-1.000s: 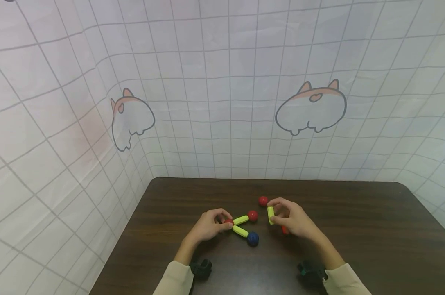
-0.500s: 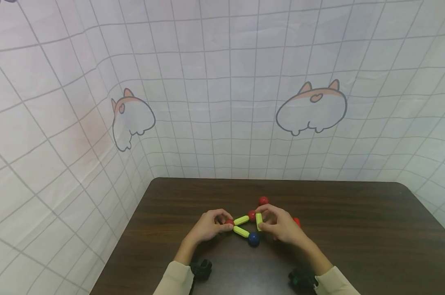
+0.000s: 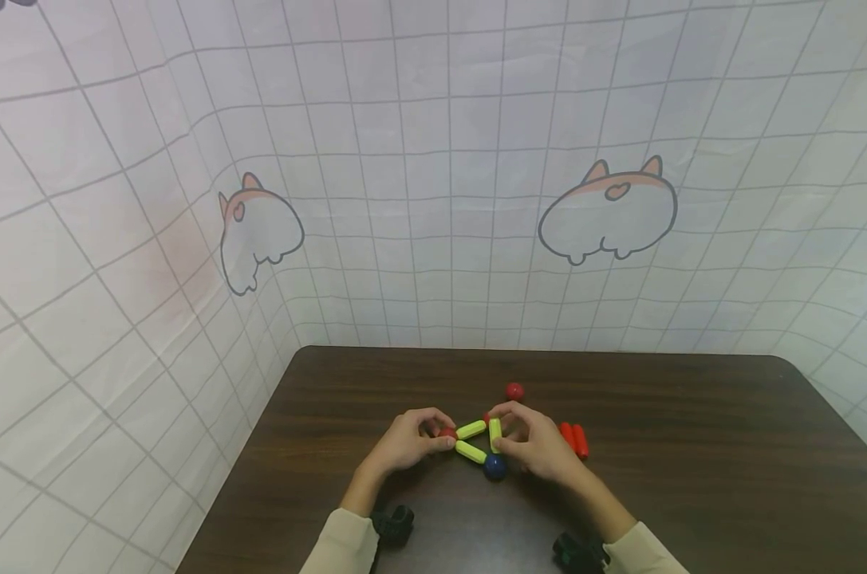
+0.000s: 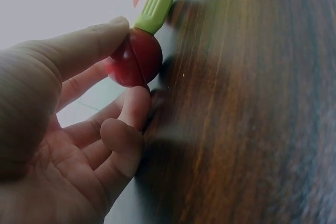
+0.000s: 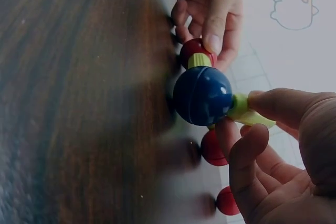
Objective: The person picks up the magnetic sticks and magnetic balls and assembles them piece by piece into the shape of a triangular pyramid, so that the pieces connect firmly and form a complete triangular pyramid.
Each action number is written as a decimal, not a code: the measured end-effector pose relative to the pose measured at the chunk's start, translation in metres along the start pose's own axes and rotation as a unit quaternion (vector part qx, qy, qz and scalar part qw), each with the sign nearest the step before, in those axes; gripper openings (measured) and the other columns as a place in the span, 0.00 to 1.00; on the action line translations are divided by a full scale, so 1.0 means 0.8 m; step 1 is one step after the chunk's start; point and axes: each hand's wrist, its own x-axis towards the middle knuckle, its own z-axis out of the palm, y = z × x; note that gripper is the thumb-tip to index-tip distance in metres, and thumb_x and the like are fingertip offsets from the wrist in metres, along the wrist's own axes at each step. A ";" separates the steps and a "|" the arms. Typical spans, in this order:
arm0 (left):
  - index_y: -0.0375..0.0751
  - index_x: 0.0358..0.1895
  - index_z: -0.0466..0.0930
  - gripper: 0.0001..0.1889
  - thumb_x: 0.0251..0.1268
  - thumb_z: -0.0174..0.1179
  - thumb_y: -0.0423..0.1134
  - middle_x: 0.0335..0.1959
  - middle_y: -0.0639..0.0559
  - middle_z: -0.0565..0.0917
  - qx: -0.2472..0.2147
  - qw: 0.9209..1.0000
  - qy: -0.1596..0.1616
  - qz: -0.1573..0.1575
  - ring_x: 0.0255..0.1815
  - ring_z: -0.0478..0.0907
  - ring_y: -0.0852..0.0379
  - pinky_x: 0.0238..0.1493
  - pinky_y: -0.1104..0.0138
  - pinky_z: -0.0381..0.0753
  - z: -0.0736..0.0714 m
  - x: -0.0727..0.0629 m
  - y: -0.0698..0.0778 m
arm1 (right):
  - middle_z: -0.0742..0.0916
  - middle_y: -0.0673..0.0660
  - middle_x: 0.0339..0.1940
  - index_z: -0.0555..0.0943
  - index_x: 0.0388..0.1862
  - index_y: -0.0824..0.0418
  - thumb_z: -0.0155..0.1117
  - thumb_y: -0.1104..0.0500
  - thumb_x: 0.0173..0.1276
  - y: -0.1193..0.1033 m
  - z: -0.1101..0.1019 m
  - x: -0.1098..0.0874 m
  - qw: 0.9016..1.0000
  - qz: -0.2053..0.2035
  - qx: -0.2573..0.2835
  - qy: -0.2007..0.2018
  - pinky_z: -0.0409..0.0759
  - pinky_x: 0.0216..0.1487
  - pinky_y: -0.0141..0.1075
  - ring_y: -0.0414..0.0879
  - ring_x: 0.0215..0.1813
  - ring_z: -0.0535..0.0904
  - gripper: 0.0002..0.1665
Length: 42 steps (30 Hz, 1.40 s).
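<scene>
My left hand [image 3: 407, 438] pinches a red ball [image 4: 137, 57] between thumb and fingers. Two yellow-green rods [image 3: 470, 430] spread from that ball in a V. One runs to a second red ball [image 5: 214, 148], mostly behind my right fingers in the head view; the other ends at a blue ball [image 3: 494, 467]. In my right hand [image 3: 539, 443], thumb and fingers pinch a third yellow-green rod [image 3: 495, 435]. It lies across the V's open side, its near end against or very close to the blue ball. Whether its ends are attached is unclear.
Behind the right hand, a loose red ball [image 3: 514, 391] sits on the dark wooden table [image 3: 691, 446]. Two red rods [image 3: 573, 440] lie side by side to the right. A white gridded curtain [image 3: 433, 199] hangs behind the table.
My right hand has moved left with the third yellow-green rod, bringing it between the second red ball and the blue ball. This uncovers the red rods. The left hand stays in place.
</scene>
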 end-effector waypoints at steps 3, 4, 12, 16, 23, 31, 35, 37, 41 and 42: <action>0.50 0.49 0.86 0.12 0.66 0.70 0.48 0.35 0.52 0.83 0.000 1.000 0.001 -0.001 0.26 0.74 0.58 0.27 0.66 0.74 0.000 0.000 0.001 | 0.83 0.63 0.47 0.79 0.59 0.57 0.71 0.64 0.68 0.000 0.001 0.000 1.000 -0.002 -0.006 -0.001 0.77 0.19 0.35 0.42 0.18 0.75 0.22; 0.51 0.48 0.86 0.12 0.66 0.70 0.48 0.35 0.52 0.83 0.000 1.000 0.001 -0.001 0.26 0.74 0.58 0.27 0.66 0.74 0.000 0.000 0.001 | 0.83 0.63 0.47 0.78 0.59 0.57 0.70 0.64 0.68 -0.001 0.002 0.000 1.000 -0.002 -0.007 -0.001 0.77 0.19 0.35 0.42 0.18 0.75 0.22; 0.51 0.48 0.86 0.12 0.65 0.71 0.48 0.35 0.52 0.82 -0.002 1.000 0.003 -0.004 0.26 0.75 0.58 0.26 0.66 0.75 0.000 -0.001 0.002 | 0.82 0.62 0.45 0.79 0.60 0.58 0.70 0.64 0.69 -0.001 0.001 -0.001 1.000 0.011 -0.016 -0.002 0.77 0.20 0.33 0.42 0.18 0.75 0.21; 0.51 0.48 0.86 0.12 0.65 0.71 0.48 0.35 0.52 0.82 -0.001 1.000 0.002 -0.004 0.26 0.74 0.58 0.26 0.66 0.75 0.000 -0.001 0.003 | 0.82 0.61 0.44 0.79 0.60 0.58 0.70 0.62 0.69 0.001 0.002 0.001 1.000 0.015 -0.020 -0.002 0.77 0.20 0.33 0.42 0.19 0.75 0.22; 0.51 0.47 0.86 0.12 0.64 0.72 0.48 0.34 0.52 0.82 -0.002 1.000 0.003 -0.003 0.26 0.73 0.59 0.26 0.67 0.74 0.001 -0.002 0.003 | 0.83 0.60 0.42 0.80 0.60 0.58 0.70 0.61 0.69 0.005 0.004 0.002 0.999 0.027 -0.030 0.004 0.77 0.20 0.34 0.44 0.22 0.76 0.21; 0.51 0.46 0.86 0.11 0.64 0.72 0.48 0.34 0.53 0.82 -0.003 1.000 0.002 0.001 0.26 0.73 0.59 0.26 0.67 0.73 0.001 -0.001 0.003 | 0.83 0.59 0.41 0.78 0.60 0.59 0.70 0.60 0.70 0.008 0.003 0.002 0.999 0.033 -0.028 0.007 0.77 0.21 0.35 0.45 0.21 0.76 0.21; 0.51 0.46 0.86 0.12 0.64 0.72 0.48 0.34 0.53 0.81 -0.004 1.000 0.000 0.001 0.26 0.73 0.59 0.26 0.67 0.74 0.001 -0.001 0.002 | 0.84 0.59 0.41 0.78 0.59 0.59 0.69 0.61 0.70 0.011 0.003 0.002 0.999 0.034 -0.033 0.009 0.78 0.21 0.35 0.45 0.21 0.76 0.20; 0.50 0.46 0.86 0.12 0.64 0.72 0.48 0.34 0.53 0.81 -0.004 1.000 -0.001 0.000 0.26 0.73 0.59 0.26 0.67 0.74 0.001 0.000 0.002 | 0.85 0.59 0.40 0.78 0.57 0.58 0.69 0.61 0.70 0.012 0.004 0.002 0.999 0.036 -0.039 0.011 0.78 0.21 0.35 0.45 0.21 0.76 0.18; 0.51 0.46 0.86 0.12 0.64 0.72 0.48 0.34 0.53 0.81 -0.004 1.000 -0.002 -0.001 0.26 0.73 0.59 0.26 0.67 0.73 0.001 0.000 0.002 | 0.86 0.59 0.39 0.80 0.54 0.59 0.69 0.62 0.70 0.014 0.005 0.002 0.998 0.035 -0.048 0.012 0.78 0.22 0.35 0.45 0.22 0.77 0.16; 0.51 0.46 0.86 0.12 0.64 0.72 0.48 0.34 0.53 0.81 -0.003 1.000 -0.002 -0.001 0.27 0.73 0.59 0.26 0.67 0.73 0.001 0.000 0.002 | 0.86 0.59 0.39 0.81 0.54 0.59 0.69 0.62 0.69 0.014 0.005 0.002 0.998 0.035 -0.049 0.012 0.79 0.22 0.35 0.45 0.23 0.77 0.15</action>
